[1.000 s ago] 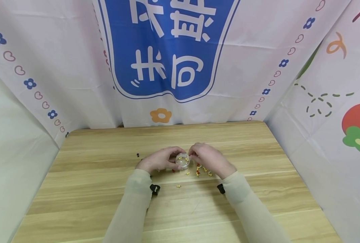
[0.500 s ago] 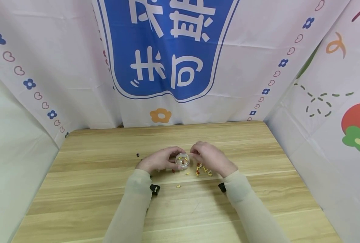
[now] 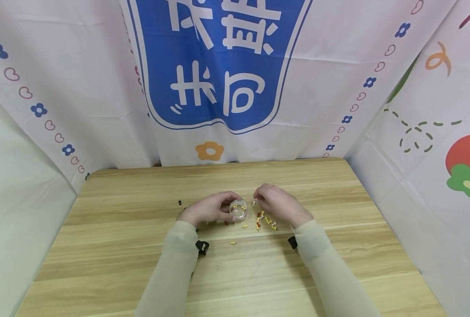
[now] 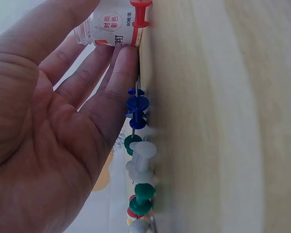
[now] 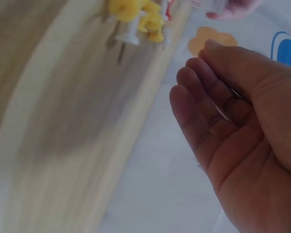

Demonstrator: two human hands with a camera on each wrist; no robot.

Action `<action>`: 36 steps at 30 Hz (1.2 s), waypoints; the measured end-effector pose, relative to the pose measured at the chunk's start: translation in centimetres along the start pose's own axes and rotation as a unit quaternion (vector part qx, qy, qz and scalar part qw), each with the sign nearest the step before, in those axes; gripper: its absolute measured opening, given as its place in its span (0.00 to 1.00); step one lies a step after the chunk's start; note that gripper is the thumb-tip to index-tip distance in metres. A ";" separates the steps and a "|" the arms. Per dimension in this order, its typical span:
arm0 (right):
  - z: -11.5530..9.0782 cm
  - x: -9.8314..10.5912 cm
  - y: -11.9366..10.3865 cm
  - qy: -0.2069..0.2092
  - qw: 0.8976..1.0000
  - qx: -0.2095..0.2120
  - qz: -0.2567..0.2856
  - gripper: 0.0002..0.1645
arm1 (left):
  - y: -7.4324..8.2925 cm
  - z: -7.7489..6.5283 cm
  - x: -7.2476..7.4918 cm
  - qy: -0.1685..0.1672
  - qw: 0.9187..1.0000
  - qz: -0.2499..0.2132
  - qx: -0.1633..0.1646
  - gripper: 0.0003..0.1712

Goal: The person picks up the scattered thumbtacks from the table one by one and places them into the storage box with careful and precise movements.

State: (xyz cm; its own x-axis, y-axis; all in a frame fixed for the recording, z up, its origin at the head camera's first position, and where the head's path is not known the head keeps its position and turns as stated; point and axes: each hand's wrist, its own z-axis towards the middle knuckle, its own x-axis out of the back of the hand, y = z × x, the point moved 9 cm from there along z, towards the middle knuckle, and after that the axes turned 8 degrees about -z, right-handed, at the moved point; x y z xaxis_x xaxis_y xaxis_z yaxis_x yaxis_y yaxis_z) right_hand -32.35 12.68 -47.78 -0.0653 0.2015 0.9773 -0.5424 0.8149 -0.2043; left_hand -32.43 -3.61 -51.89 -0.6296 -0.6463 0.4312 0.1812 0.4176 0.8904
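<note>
A small clear jar (image 3: 238, 211) with a few yellow push pins inside is gripped by my left hand (image 3: 211, 208), thumb on one side and fingers on the other. The jar's printed label shows in the left wrist view. To its right, my right hand (image 3: 278, 204) is bent low over the table, fingertips right beside a white push pin (image 3: 254, 203). In the right wrist view its fingers (image 5: 186, 104) are loosely bent, and no pin shows between them and the thumb. Several yellow, red and white push pins (image 3: 268, 221) lie just below the right hand.
Single yellow push pins (image 3: 233, 243) lie in front of the jar. A dark pin (image 3: 180, 202) lies far left. Blue, green and white push pins (image 4: 143, 158) lie beside the left hand. The wooden table (image 3: 120, 264) ends at a printed cloth (image 3: 290, 145) behind.
My right hand has moved away from the jar to the right, uncovering the white pin. A red pin seen in the jar half a second ago no longer shows. My left hand stays put.
</note>
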 end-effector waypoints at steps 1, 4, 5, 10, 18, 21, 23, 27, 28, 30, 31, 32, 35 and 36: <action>0.0 -0.2 0.0 -0.003 1.000 0.003 -0.004 0.12 | 0.0 0.0 0.0 0.000 1.000 0.001 0.000 0.34; 0.0 -0.5 -0.1 -0.007 1.000 0.013 -0.013 0.13 | 0.1 0.0 0.0 -0.001 1.000 0.006 -0.001 0.34; 0.0 -0.6 -0.2 -0.009 1.000 0.016 -0.015 0.13 | 0.2 0.0 -0.1 -0.002 1.000 0.007 -0.001 0.34; -0.2 -1.2 -0.4 -0.030 0.999 0.023 -0.012 0.14 | 0.3 -0.1 -0.1 -0.003 1.000 0.004 -0.002 0.34; -0.1 -1.9 -0.8 -0.038 0.998 0.035 -0.024 0.14 | 0.2 -0.1 -0.1 -0.003 1.000 0.004 -0.004 0.34; -0.1 -1.8 -0.9 -0.036 0.998 0.037 -0.024 0.13 | 0.2 -0.1 0.0 -0.001 1.000 0.006 -0.002 0.35; -0.1 -1.7 -0.9 -0.033 0.998 0.037 -0.025 0.12 | 0.2 -0.1 0.0 0.001 1.000 0.008 -0.002 0.35; -0.1 -1.7 -0.8 -0.030 0.999 0.034 -0.027 0.09 | 0.1 -0.1 0.0 0.001 1.000 0.011 -0.002 0.35; -0.2 -1.7 -0.7 -0.030 0.999 0.031 -0.026 0.08 | 0.1 -0.1 0.0 0.001 1.000 0.011 -0.002 0.35; -0.2 -1.7 -0.5 -0.034 0.999 0.023 -0.025 0.08 | 0.1 -0.1 0.0 0.001 1.000 0.012 -0.002 0.35; -0.2 -1.7 -0.4 -0.034 0.999 0.020 -0.024 0.07 | 0.1 -0.1 0.0 0.000 1.000 0.011 -0.003 0.35; -0.3 -1.7 -0.3 -0.035 0.999 0.017 -0.025 0.07 | 0.2 -0.1 -0.1 0.000 1.000 0.010 -0.004 0.35; -0.3 -1.7 0.0 -0.033 0.999 0.014 -0.025 0.06 | 0.2 0.0 -0.1 -0.002 1.000 0.006 -0.005 0.35; -0.3 -1.7 0.0 -0.031 0.999 0.015 -0.026 0.06 | 0.2 0.0 -0.1 -0.002 1.000 0.005 -0.005 0.35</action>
State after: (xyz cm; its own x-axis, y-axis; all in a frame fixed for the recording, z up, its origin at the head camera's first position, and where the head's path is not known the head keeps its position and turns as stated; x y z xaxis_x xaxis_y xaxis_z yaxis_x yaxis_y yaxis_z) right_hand -32.02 12.48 -49.43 -0.0878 0.1252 0.9882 -0.5706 0.8069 -0.1529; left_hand -32.30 -3.49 -51.72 -0.6312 -0.6388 0.4399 0.1956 0.4177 0.8873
